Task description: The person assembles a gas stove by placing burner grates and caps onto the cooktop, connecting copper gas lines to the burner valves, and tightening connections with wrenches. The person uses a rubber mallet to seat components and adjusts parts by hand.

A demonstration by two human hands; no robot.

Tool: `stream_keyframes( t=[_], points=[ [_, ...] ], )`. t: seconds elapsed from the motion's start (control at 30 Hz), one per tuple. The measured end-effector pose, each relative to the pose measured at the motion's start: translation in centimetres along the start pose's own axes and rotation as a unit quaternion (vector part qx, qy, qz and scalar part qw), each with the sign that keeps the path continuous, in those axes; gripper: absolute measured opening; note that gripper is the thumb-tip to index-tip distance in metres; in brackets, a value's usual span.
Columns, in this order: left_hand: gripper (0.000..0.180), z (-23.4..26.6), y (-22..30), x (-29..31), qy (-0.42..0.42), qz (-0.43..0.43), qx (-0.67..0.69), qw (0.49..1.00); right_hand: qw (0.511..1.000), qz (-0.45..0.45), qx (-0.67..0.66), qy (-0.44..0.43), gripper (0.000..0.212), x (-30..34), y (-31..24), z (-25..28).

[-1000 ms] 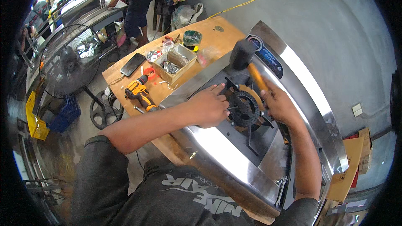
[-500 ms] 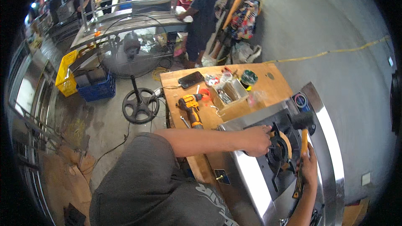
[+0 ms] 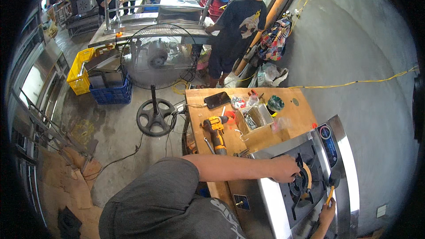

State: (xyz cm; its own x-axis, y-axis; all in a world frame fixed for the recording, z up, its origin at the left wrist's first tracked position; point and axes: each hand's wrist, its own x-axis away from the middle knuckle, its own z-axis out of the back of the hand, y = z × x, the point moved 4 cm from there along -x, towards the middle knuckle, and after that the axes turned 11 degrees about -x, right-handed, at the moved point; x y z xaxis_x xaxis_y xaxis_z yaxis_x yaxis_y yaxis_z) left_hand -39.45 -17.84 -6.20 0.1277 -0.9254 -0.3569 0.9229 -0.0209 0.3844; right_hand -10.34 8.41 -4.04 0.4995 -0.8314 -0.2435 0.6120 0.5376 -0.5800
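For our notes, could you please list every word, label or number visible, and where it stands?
I copy no wording or brands.
Dark label on the stove: too small to read.
Blue plate on its near side: too small.
Grey shirt: pale lettering, only partly in view.

Left fingers point(image 3: 294, 168) partly hide the burner point(image 3: 299, 188); the shirt point(image 3: 164, 203) is cropped below.

Wooden table point(image 3: 304, 114) carries 1 phone point(image 3: 217, 100), 1 yellow-and-black drill point(image 3: 217, 132), 1 open box point(image 3: 257, 134), 1 green round container point(image 3: 275, 102). Steel stove point(image 3: 316, 172) sits on its nearer part, close to box.
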Motion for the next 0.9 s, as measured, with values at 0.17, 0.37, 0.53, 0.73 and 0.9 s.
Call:
stream_keyframes(
  t=[0.17, 0.37, 0.53, 0.73, 0.9],
  points=[
    [0.03, -0.3, -0.5, 0.1, 0.02, -0.02, 0.005, 1.0, 0.994, 0.001, 0.108, -0.021, 0.054, 0.4, -3.3, -0.1],
    [0.029, -1.1, -0.6, -0.9, 0.007, -0.043, 0.022, 0.999, 0.981, 0.135, 0.133, 0.044, 0.047, -1.5, 3.7, -0.5],
    [0.026, -2.1, -1.1, -1.4, 0.001, -0.005, 0.027, 1.0, 0.987, -0.033, 0.156, 0.028, 0.06, 3.4, -3.2, 2.7],
    [0.028, -1.4, -0.5, -0.8, 0.009, -0.038, 0.036, 0.999, 0.918, 0.125, 0.292, 0.237, 0.046, 19.0, -2.5, 5.2],
    [0.021, -1.0, -0.2, -0.7, -0.008, -0.034, 0.02, 0.999, 0.85, 0.125, 0.4, 0.318, 0.037, 28.2, 1.0, 5.2]
  ],
)
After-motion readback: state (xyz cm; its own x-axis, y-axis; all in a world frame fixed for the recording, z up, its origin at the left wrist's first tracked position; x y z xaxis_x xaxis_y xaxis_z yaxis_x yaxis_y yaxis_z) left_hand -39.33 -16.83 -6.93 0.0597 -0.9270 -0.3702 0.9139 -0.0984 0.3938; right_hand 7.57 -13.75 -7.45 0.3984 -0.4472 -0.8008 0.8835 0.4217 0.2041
